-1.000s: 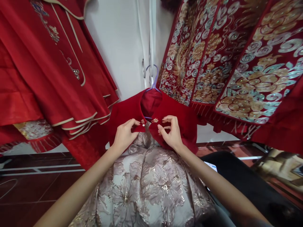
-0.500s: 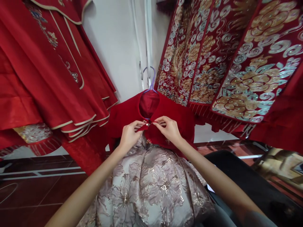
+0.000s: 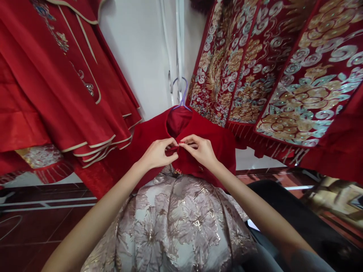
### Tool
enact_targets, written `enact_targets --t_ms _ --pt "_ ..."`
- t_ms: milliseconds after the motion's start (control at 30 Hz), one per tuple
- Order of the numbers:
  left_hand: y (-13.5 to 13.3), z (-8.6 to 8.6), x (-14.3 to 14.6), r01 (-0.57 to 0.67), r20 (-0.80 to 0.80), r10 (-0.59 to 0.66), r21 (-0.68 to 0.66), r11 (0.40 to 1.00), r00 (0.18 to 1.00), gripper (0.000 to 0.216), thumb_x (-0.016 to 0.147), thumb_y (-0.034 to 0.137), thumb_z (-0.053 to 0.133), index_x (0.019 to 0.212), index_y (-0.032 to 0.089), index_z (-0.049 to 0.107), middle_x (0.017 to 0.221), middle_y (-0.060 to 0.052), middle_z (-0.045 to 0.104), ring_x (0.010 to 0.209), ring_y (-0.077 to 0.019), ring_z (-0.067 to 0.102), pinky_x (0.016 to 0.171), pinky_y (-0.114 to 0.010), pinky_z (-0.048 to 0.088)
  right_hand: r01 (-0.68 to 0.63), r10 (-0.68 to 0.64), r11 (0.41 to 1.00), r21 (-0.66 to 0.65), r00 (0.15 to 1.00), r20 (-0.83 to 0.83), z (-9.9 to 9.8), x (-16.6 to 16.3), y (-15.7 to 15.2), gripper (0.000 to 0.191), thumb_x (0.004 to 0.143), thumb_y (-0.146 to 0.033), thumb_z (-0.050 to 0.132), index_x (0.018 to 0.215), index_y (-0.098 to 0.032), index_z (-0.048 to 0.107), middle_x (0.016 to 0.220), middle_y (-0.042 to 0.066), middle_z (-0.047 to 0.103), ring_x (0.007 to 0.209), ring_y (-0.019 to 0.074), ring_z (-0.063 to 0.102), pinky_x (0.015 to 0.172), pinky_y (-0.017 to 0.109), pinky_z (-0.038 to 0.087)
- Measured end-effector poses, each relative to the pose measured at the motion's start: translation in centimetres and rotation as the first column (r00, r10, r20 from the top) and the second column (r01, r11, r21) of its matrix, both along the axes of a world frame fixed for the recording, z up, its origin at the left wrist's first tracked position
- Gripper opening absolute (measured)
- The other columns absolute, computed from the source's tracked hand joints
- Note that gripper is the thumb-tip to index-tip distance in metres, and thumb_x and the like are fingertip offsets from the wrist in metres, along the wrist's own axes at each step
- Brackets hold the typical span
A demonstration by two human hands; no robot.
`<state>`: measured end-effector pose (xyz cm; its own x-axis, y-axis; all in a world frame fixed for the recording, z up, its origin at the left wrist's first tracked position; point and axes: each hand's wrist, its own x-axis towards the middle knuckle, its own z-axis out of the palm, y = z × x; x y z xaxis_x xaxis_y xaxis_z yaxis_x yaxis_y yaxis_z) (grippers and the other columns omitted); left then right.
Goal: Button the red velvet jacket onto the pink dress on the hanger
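A short red jacket (image 3: 218, 139) with a stand-up collar hangs on a purple wire hanger (image 3: 183, 96). At its front neck opening, my left hand (image 3: 159, 154) curls its fingers on the collar edge, its thumb lower and a little apart from the index finger. Opposite it, my right hand (image 3: 200, 150) pinches the other front edge between thumb and fingertips. The fingertips of both hands meet at the opening and cover the fastening there. Lower on the jacket front, a small gold ornament (image 3: 178, 172) shows. Below spreads a pale skirt (image 3: 170, 223) with raised metallic flowers.
Red garments with cream piping (image 3: 93, 113) hang at the left. An embroidered red and gold garment (image 3: 255, 75) with fringe hangs at the right. Behind the hanger is a white rail (image 3: 179, 45). A black surface (image 3: 286, 211) lies at the lower right.
My left thumb has moved down, away from its index finger. Both hands' fingertips have come together at the neck opening, and the pearl button seen there before is now hidden.
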<state>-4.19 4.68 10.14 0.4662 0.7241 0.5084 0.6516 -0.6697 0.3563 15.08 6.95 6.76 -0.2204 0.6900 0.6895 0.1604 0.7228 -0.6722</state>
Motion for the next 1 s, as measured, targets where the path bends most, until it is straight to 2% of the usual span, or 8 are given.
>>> enact_targets --t_ms 100,200,367,567,700,800,900,1000 --pt "-0.3 0.4 0.5 -0.019 -0.03 0.02 0.016 1.0 0.999 0.014 0.077 0.027 0.057 0.087 0.019 0.063 0.08 -0.001 0.068 0.069 -0.0135 0.061 0.068 -0.025 0.047 0.011 -0.011 1.0 -0.005 1.0 -0.005 0.0 0.0 0.0 0.017 0.082 -0.035 0.065 0.091 -0.021 0.068 0.09 0.003 0.072 0.082 0.0165 0.069 0.076 0.032 0.06" --pt "-0.1 0.3 1.0 -0.056 -0.014 0.056 0.035 0.998 0.998 0.017 0.082 0.033 0.053 0.08 0.018 0.063 0.073 -0.001 0.066 0.063 -0.0127 0.058 0.062 -0.024 0.045 -0.011 0.011 0.999 -0.031 1.0 -0.017 0.0 0.1 0.0 0.019 0.082 -0.036 0.065 0.093 -0.022 0.069 0.092 0.003 0.072 0.085 0.0176 0.069 0.078 0.034 0.06" --pt "0.4 0.0 1.4 -0.075 0.01 0.074 0.065 0.995 0.997 0.011 0.077 0.028 0.056 0.076 0.019 0.062 0.069 -0.001 0.065 0.06 -0.012 0.057 0.061 -0.023 0.044 -0.07 0.068 0.995 -0.067 0.997 -0.041 0.2 0.4 0.3 0.021 0.08 -0.037 0.066 0.094 -0.021 0.069 0.092 0.003 0.072 0.087 0.0183 0.069 0.079 0.035 0.06" --pt "0.4 0.2 1.0 -0.036 -0.037 0.038 0.056 0.998 0.999 0.015 0.08 0.029 0.054 0.082 0.019 0.065 0.072 -0.001 0.066 0.063 -0.0128 0.058 0.064 -0.024 0.044 -0.081 0.073 0.99 -0.115 0.995 -0.074 0.4 0.4 0.4 0.024 0.073 -0.039 0.073 0.086 -0.02 0.068 0.086 0.004 0.072 0.081 0.0184 0.069 0.076 0.035 0.061" --pt "0.2 0.6 0.9 -0.013 -0.138 0.027 0.1 0.995 0.99 0.017 0.084 0.026 0.05 0.086 0.019 0.066 0.079 -0.002 0.067 0.069 -0.0145 0.061 0.067 -0.025 0.044 -0.103 0.094 0.987 -0.125 0.993 -0.074 0.2 0.3 0.6 0.02 0.074 -0.033 0.071 0.087 -0.019 0.065 0.087 0.003 0.07 0.082 0.017 0.068 0.078 0.034 0.06" --pt "0.0 0.2 1.6 -0.025 -0.17 0.046 0.124 0.992 0.984 0.018 0.086 0.024 0.047 0.085 0.02 0.065 0.086 -0.004 0.067 0.075 -0.0161 0.062 0.069 -0.026 0.044 -0.118 0.115 0.989 -0.087 0.992 -0.047 -0.5 -0.2 1.1 0.016 0.077 -0.026 0.064 0.091 -0.02 0.06 0.091 0.003 0.065 0.085 0.0154 0.065 0.079 0.032 0.058" --pt "-0.1 -1.2 2.7 -0.117 -0.017 0.119 0.117 0.986 0.993 0.015 0.086 0.024 0.048 0.088 0.02 0.063 0.088 -0.004 0.067 0.077 -0.0166 0.061 0.072 -0.027 0.045 -0.069 0.069 0.998 -0.009 0.995 -0.071 -1.6 -0.7 1.0 0.023 0.079 -0.022 0.056 0.102 -0.021 0.053 0.104 0.006 0.058 0.094 0.0157 0.06 0.08 0.031 0.056" --pt "0.2 -2.9 3.3 -0.208 0.236 0.187 0.068 0.976 0.954 0.012 0.086 0.026 0.05 0.088 0.02 0.061 0.089 -0.003 0.068 0.08 -0.0159 0.062 0.076 -0.027 0.047 -0.044 0.047 0.997 0.056 0.997 -0.061 -3.1 -0.8 -0.3 0.054 0.078 -0.02 0.055 0.129 -0.023 0.038 0.125 0.011 0.048 0.111 0.0196 0.054 0.089 0.036 0.053"
